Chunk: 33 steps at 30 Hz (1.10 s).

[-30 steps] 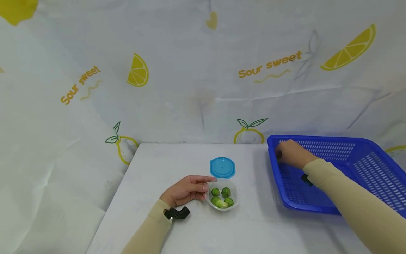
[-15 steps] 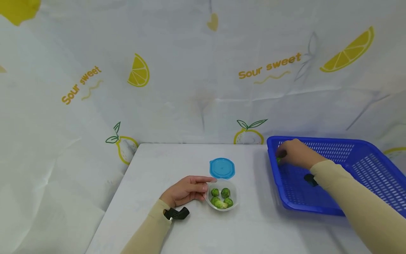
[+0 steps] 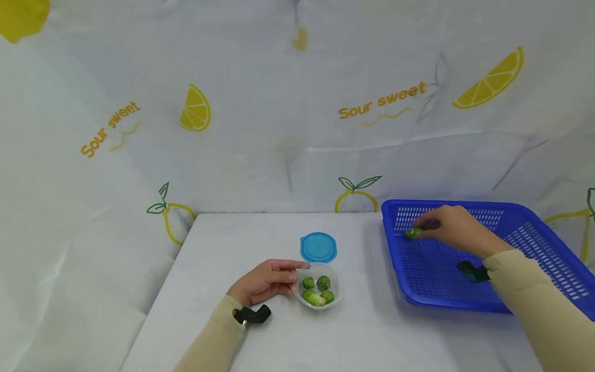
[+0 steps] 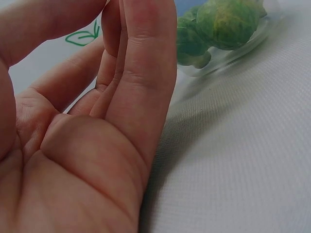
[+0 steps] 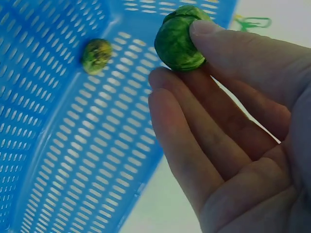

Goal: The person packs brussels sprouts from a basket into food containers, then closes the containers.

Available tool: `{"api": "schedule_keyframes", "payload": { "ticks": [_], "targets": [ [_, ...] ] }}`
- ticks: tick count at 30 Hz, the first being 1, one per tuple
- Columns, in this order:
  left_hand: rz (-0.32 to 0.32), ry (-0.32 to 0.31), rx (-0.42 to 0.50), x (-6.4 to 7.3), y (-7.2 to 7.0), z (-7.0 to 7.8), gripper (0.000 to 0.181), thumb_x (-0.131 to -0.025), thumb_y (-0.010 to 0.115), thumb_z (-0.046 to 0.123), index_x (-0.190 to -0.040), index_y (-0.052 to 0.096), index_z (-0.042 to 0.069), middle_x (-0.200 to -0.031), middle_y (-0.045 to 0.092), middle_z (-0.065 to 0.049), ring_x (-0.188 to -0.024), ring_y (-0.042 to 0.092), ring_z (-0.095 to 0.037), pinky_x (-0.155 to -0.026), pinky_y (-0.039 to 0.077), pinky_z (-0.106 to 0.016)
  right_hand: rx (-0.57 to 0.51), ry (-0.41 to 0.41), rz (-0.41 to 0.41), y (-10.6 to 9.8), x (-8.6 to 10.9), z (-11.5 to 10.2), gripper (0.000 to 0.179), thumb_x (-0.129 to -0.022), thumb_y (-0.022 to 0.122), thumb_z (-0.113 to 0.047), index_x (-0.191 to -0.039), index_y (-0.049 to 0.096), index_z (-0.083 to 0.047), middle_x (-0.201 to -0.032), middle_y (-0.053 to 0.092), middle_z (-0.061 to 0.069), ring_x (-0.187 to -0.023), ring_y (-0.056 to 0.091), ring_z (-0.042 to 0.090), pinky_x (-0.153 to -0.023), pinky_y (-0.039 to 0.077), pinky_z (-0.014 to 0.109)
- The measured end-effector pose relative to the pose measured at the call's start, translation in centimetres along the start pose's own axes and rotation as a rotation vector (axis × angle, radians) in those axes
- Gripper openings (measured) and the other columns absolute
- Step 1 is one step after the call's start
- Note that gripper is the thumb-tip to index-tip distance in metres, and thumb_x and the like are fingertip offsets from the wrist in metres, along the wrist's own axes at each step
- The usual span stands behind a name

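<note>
In the head view, my left hand [image 3: 262, 281] touches the left side of a small clear plastic container [image 3: 338, 294], with a finger reaching along its back rim. Several green Brussels sprouts [image 3: 324, 282] lie inside it. My right hand [image 3: 453, 230] is over the blue basket [image 3: 432, 305] and pinches a Brussels sprout [image 5: 180, 41] between thumb and fingertips. Past the fingers in the right wrist view, another sprout [image 5: 97, 56], partly browned, lies on the basket floor. The left wrist view shows my palm and bent fingers [image 4: 143, 73] beside the container.
A blue lid [image 3: 318, 248] lies flat on the white table [image 3: 260, 232] behind the container. The basket's high perforated walls stand at the right. A wall cloth [image 3: 260, 155] with printed lemons hangs at the table's back edge.
My right hand has moved right, away from the basket's left wall, and the sprout at its fingertips now shows. The left hand keeps its place at the container. The head view has shifted slightly.
</note>
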<state>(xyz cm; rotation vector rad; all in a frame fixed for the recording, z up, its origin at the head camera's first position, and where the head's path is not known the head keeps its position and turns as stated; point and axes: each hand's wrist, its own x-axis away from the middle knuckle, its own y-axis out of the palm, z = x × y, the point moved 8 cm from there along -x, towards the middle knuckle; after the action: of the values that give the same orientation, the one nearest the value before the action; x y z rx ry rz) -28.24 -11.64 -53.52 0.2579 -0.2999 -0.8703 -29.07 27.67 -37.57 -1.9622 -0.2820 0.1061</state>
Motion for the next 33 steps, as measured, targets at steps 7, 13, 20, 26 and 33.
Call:
{"api": "schedule_keyframes", "payload": {
  "ticks": [7,13,20,26,33],
  "targets": [
    [0.001,0.004,-0.006,-0.1,-0.1,0.1,0.044,-0.110,0.061,0.009,-0.154,0.060,0.003,-0.097,0.072,0.002,-0.086,0.070,-0.007,-0.081,0.065,-0.023,-0.025,0.002,0.049,-0.9,1.5,-2.0,0.027,-0.098,0.081,-0.026,-0.121,0.083,-0.011,-0.115,0.082,0.010,-0.105,0.077,0.034,-0.087,0.064,0.057],
    [0.001,-0.003,-0.001,-0.1,0.0,0.1,0.043,-0.110,0.060,0.008,-0.153,0.060,0.004,-0.097,0.073,0.002,-0.086,0.070,-0.007,-0.082,0.065,-0.023,-0.029,-0.057,0.109,-1.4,1.8,-5.8,0.022,-0.097,0.084,-0.028,-0.117,0.084,-0.018,-0.111,0.082,-0.001,-0.105,0.077,0.023,-0.090,0.064,0.051],
    [0.016,-0.014,0.005,0.0,-0.2,0.1,0.044,-0.110,0.061,0.008,-0.153,0.060,0.003,-0.097,0.073,0.001,-0.086,0.070,-0.008,-0.081,0.065,-0.023,-0.122,-0.091,0.054,0.6,0.8,-10.9,0.023,-0.097,0.083,-0.021,-0.119,0.083,-0.015,-0.111,0.079,-0.001,-0.100,0.075,0.016,-0.088,0.066,0.044],
    [0.033,-0.029,0.002,0.3,-0.4,0.0,0.047,-0.108,0.065,0.012,-0.154,0.059,0.003,-0.096,0.072,0.001,-0.085,0.070,-0.008,-0.082,0.064,-0.022,-0.194,-0.158,0.009,3.5,-0.7,-15.1,0.021,-0.097,0.082,-0.015,-0.118,0.083,-0.014,-0.110,0.079,-0.002,-0.099,0.074,0.013,-0.087,0.066,0.039],
    [0.026,-0.026,-0.004,0.2,-0.3,0.3,0.048,-0.109,0.064,0.012,-0.156,0.057,0.002,-0.093,0.072,0.002,-0.084,0.070,-0.008,-0.082,0.064,-0.022,-0.212,-0.232,-0.013,6.9,-1.9,-18.5,0.019,-0.096,0.083,-0.014,-0.115,0.084,-0.012,-0.103,0.078,-0.004,-0.095,0.072,0.011,-0.086,0.066,0.037]
  ]
}}
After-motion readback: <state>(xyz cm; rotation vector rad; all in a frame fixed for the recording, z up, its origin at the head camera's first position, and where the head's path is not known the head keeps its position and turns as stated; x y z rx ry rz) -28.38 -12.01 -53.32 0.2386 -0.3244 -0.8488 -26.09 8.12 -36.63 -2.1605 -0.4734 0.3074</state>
